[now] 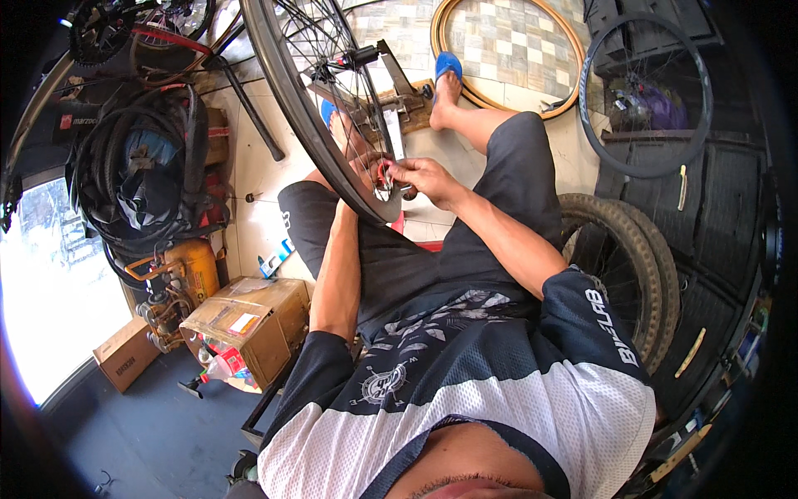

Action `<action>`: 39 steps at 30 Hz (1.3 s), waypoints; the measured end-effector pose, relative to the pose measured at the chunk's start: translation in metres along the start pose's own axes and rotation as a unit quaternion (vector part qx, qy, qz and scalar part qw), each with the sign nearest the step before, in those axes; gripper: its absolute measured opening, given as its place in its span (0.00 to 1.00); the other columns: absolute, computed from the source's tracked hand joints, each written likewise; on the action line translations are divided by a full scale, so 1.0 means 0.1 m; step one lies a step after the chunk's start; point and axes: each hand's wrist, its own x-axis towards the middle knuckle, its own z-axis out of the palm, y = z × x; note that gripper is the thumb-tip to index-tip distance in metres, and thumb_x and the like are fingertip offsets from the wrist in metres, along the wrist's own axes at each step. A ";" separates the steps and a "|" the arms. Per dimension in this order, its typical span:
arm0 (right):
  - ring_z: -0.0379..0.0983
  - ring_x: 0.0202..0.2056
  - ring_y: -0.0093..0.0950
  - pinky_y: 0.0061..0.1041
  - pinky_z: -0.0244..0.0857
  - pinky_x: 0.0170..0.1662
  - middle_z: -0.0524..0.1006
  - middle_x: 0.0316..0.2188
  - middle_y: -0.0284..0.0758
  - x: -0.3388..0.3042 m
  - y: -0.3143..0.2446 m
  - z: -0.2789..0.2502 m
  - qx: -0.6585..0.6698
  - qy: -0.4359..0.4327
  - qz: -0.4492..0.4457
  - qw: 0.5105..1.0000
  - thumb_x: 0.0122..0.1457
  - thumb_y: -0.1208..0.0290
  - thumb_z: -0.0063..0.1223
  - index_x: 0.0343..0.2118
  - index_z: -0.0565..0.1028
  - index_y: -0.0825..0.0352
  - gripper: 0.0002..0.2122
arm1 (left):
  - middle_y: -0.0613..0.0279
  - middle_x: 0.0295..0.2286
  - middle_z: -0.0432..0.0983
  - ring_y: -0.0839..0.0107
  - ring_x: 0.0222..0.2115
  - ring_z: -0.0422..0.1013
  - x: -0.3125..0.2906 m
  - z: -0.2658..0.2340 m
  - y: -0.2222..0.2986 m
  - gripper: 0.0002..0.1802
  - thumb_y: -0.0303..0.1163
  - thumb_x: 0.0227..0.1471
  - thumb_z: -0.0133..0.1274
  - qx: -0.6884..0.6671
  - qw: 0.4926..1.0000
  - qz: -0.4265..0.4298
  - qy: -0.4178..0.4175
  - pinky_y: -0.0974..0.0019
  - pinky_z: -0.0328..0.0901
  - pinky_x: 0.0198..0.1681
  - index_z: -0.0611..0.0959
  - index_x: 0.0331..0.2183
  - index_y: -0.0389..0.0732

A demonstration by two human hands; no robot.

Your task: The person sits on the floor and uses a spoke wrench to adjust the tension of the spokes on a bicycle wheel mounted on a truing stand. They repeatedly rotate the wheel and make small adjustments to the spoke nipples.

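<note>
A bicycle wheel (312, 125) with a dark rim and black spokes stands upright between my legs, its hub held in a metal truing stand (396, 70). The lower rim comes close to my lap. My right hand (426, 180) is closed at the wheel's right side, fingertips pinched on a small red tool (383, 173) that looks like a spoke wrench. My left hand (366, 166) reaches in from the other side of the rim, its fingers curled beside the red tool. The rim and spokes partly hide that hand, so what it grips does not show.
The stand has a wooden base (420, 101) near my feet. Tan tyres (573, 62) lie ahead on the tiles. A bare wheel (588, 108) and knobby-tyred wheels (661, 274) are at right. Left are piled black tyres (104, 158), a yellow compressor (198, 266) and a cardboard box (278, 320).
</note>
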 end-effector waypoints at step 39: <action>0.77 0.30 0.21 0.23 0.70 0.33 0.83 0.32 0.37 0.25 0.25 -0.12 -0.218 0.036 -0.130 0.966 0.61 0.68 0.59 0.48 0.74 0.74 0.17 | 0.66 0.22 0.78 0.78 0.21 0.72 -0.23 0.02 0.42 0.18 0.42 0.60 0.64 0.048 0.998 0.038 0.011 0.72 0.65 0.22 0.84 0.41 0.36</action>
